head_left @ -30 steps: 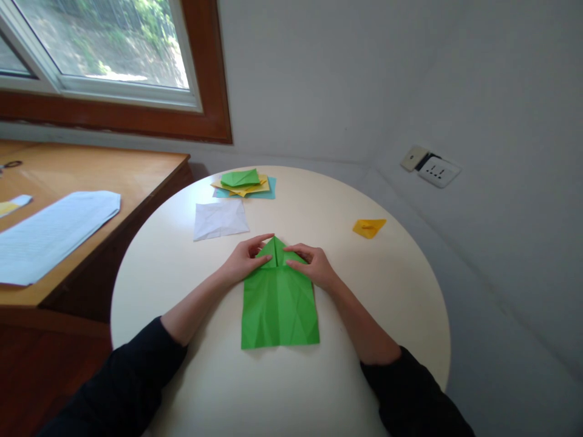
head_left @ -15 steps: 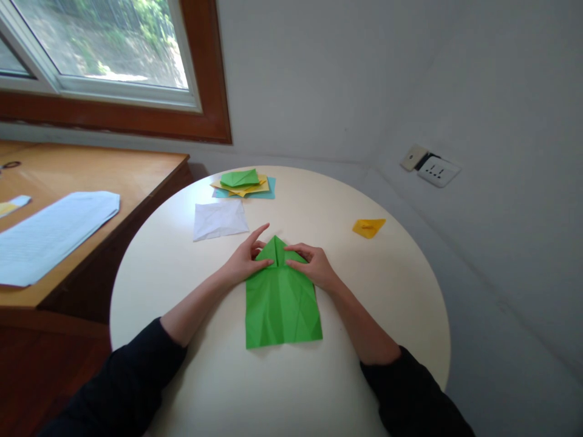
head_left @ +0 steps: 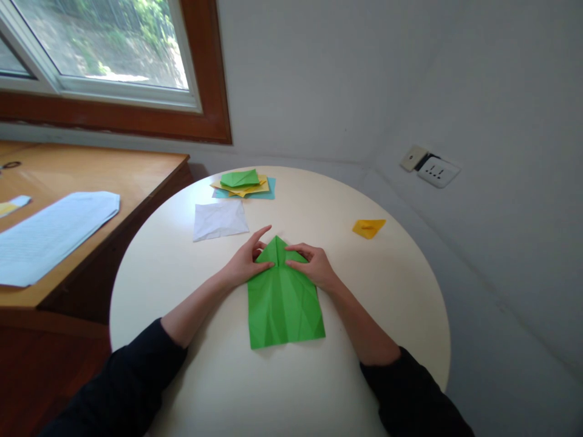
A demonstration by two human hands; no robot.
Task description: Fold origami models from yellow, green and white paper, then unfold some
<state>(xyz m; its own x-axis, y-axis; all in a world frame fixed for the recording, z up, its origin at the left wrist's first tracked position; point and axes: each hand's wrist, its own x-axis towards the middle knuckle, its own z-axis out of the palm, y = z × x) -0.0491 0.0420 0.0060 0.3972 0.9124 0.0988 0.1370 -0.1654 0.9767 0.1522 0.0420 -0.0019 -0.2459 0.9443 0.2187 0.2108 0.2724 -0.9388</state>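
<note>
A green sheet of folded paper (head_left: 286, 309) lies in front of me on the round white table (head_left: 191, 376). Its far end comes to a point, with two flaps meeting along a middle line, and creases run down the wide near part. My left hand (head_left: 247, 260) grips the paper's upper left edge, thumb on top near the middle line and index finger raised. On the upper right edge, my right hand (head_left: 316, 264) pinches the paper with its thumb and fingers. The fingertips beneath the paper are hidden.
A white folded paper (head_left: 221, 220) lies beyond my left hand. Behind it is a stack of coloured papers (head_left: 241, 185). A small yellow folded paper (head_left: 368, 228) sits at the far right. At left stands a wooden desk (head_left: 141, 167) with printed sheets (head_left: 59, 233).
The near end of the green paper has swung slightly to the right. Both hands keep nearly the same place and hold.
</note>
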